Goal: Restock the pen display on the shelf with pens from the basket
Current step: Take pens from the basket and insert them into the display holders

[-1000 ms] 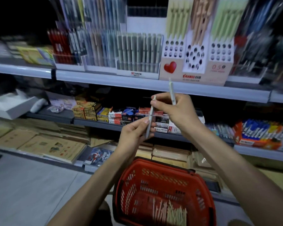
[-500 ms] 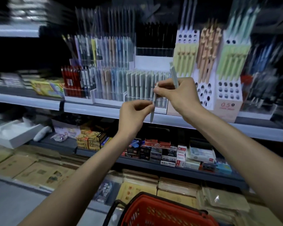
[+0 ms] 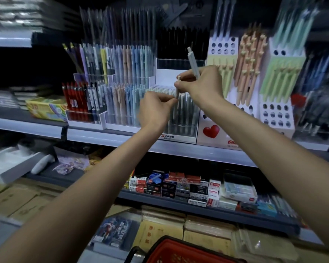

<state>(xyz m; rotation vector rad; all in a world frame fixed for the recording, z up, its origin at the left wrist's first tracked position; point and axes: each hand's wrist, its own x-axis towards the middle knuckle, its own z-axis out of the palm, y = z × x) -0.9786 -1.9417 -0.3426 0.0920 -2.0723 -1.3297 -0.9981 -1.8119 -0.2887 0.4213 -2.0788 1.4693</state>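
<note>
Both hands are raised in front of the clear pen display (image 3: 180,128), which holds a row of pale grey-green pens on the shelf (image 3: 106,136). My right hand (image 3: 201,83) grips one pale pen (image 3: 193,62) that sticks up above the fist, and its fingertips pinch the top of a second pale pen (image 3: 177,88). My left hand (image 3: 156,109) pinches that same second pen lower down, just above the row in the display. The red basket (image 3: 180,252) shows only its rim at the bottom edge.
Left of the display stand trays of red, black and pastel pens (image 3: 120,99). To the right is a white holed stand with a red heart (image 3: 211,130) holding yellow, orange and green pens. Small boxes (image 3: 179,186) line the lower shelf.
Both hands rose from above the basket to the shelf display, carrying the two pens. The view tilted up, so the basket dropped to the bottom edge.
</note>
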